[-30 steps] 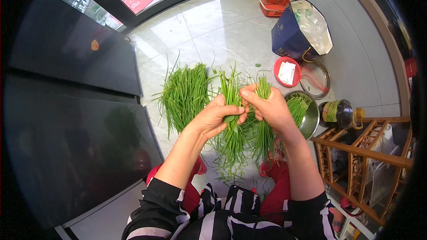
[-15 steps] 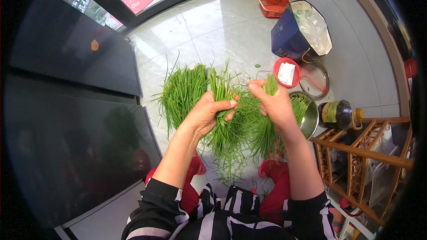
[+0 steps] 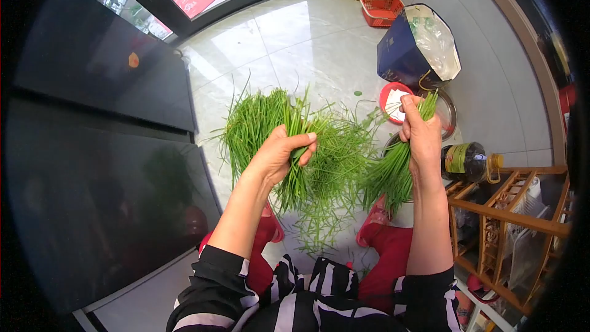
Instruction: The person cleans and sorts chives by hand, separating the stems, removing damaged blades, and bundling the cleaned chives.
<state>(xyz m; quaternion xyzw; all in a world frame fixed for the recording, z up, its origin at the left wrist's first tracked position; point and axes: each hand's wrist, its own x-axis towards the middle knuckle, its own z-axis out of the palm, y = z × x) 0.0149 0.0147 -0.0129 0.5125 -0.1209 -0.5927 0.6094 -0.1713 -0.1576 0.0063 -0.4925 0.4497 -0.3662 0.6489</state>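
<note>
Long thin green stalks lie on the tiled floor in a dense pile [image 3: 251, 126], with loose strands [image 3: 341, 154] scattered to its right. My left hand [image 3: 284, 154] is wrapped round one bunch of green stalks [image 3: 294, 185] at the right side of the pile. Farther right, my right hand [image 3: 423, 132] grips a second green bunch [image 3: 391, 175], whose pale ends stick up above the fingers and whose leaves hang down to the left. That bunch and hand hide most of the metal bowl behind them.
A red bowl [image 3: 387, 91] with white paper, a round metal lid or dish [image 3: 452, 110], a blue bag [image 3: 399, 55] and a red basket [image 3: 381, 11] stand beyond my right hand. At the right are a dark bottle [image 3: 472, 161] and wooden rack [image 3: 522, 216]; a dark cabinet [image 3: 110, 197] is left.
My right hand has moved right with its bunch, away from my left hand and over the metal bowl. My left hand has shifted left with its bunch, towards the dense pile.
</note>
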